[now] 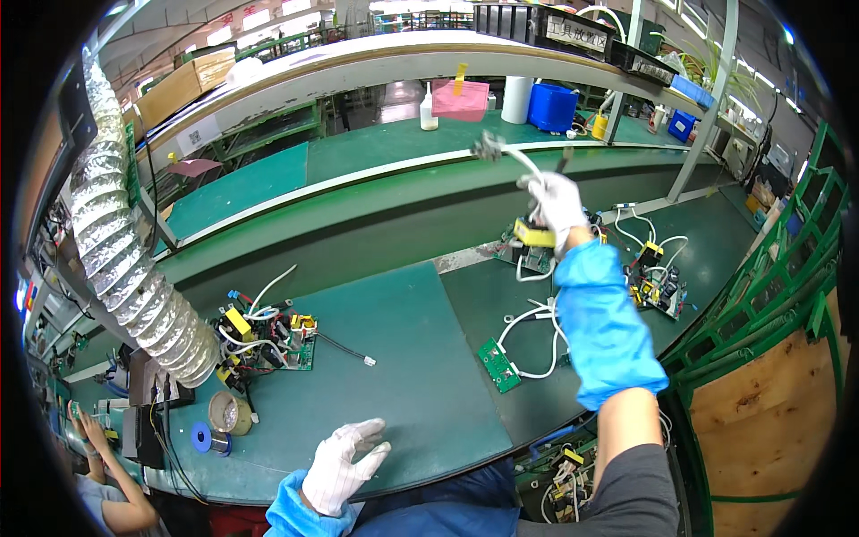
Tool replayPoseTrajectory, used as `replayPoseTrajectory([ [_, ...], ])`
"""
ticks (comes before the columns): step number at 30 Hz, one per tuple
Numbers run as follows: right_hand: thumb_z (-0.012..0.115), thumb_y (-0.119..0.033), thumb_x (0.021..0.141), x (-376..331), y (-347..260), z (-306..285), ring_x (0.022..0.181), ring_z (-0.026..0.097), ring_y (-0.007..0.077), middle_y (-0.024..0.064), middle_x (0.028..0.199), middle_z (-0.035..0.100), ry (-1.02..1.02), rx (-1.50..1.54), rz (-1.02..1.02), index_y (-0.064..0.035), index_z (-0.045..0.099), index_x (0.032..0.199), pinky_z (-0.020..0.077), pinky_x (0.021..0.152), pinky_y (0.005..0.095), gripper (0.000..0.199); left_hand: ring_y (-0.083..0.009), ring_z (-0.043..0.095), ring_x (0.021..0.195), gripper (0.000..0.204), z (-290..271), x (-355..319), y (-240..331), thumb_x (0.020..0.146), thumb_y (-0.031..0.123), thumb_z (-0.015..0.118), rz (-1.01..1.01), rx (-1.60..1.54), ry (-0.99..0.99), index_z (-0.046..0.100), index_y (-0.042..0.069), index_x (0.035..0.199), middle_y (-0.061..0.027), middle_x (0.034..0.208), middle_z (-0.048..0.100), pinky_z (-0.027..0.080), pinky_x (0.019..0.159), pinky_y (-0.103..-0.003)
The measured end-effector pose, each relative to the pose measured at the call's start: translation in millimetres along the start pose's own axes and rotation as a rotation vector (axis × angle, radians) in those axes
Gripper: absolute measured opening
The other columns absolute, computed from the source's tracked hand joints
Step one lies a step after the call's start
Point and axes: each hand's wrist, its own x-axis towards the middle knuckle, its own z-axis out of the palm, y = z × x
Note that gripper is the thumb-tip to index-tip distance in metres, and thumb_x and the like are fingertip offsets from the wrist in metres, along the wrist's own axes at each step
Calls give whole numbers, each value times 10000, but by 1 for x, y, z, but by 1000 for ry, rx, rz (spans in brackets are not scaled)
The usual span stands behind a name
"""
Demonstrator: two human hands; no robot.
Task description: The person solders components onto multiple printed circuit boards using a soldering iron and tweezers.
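My right hand, in a white glove with a blue sleeve cover, is raised at the far side of the bench. Its fingers are closed around a white cable-like piece with a grey, blurred end; its exact kind is unclear. Just below that hand is a circuit board with a yellow transformer and white wires. My left hand, also gloved, is held above the near edge of the green mat, fingers apart and holding nothing. A small green board with white cables lies between my arms.
Wired circuit boards are grouped at left beside a foil duct, a solder spool and a round tub. More boards lie at right. A shelf spans the back; green racks stand right. Another person's arm is at left.
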Motion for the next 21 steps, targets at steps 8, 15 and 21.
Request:
replayPoseTrajectory([
  [8,553,-135,953,-15,-159,-52,665,592,69,47,906,648,-439,46,-423,-45,668,1086,451,524,195,197,-179,659,937,401,-20,14,11,784,6,740,149,-196,88,618,-6,1166,-121,1051,656,527,829,-288],
  [15,554,-344,953,-81,-187,-1,919,676,215,168,1207,601,-761,411,-541,22,607,1159,572,711,294,423,-211,632,1019,559,-44,8,19,735,15,755,283,-147,230,560,27,1259,-132,1171,609,516,880,-329],
  [21,557,-237,958,-149,-195,109,834,641,162,76,1135,605,-1301,206,-348,-31,666,1094,529,661,236,270,-285,333,1368,1179,-63,2,39,623,325,850,561,-263,371,119,28,1499,-170,1456,346,273,1113,-497],
])
